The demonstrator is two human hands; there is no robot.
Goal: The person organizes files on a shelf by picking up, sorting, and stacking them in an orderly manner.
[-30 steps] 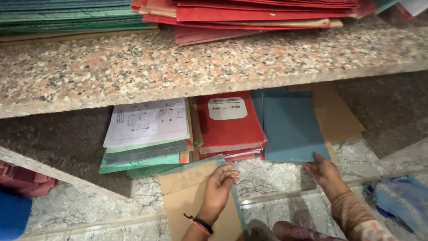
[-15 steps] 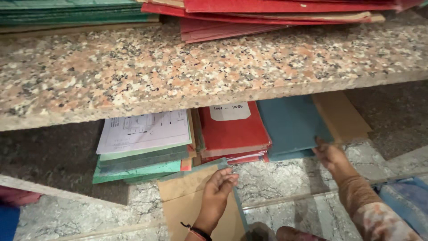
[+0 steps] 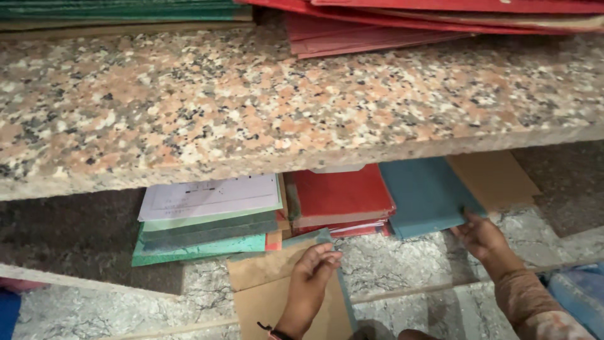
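My right hand [image 3: 481, 238] grips the near right corner of a blue folder [image 3: 423, 194] that lies on the lower shelf, half under the granite slab [image 3: 283, 107]. My left hand [image 3: 311, 280], with a dark band at the wrist, rests on a brown folder [image 3: 261, 302] with a teal edge, its fingers curled over the folder's right edge. Between the two hands, further back, sits a stack of red folders [image 3: 340, 196]. Left of the red stack is a pile of green folders [image 3: 201, 242] topped by a white printed sheet [image 3: 211, 196].
A brown board [image 3: 497, 179] lies under and to the right of the blue folder. Red folders [image 3: 390, 34] and green folders [image 3: 119, 12] are piled on top of the slab. Blue cloth [image 3: 576, 293] lies at the lower right. The slab overhangs the lower shelf closely.
My right hand has slid the blue folder further back under the slab. The view has tilted, hiding more of the lower stacks. My left hand has stayed on the brown folder.
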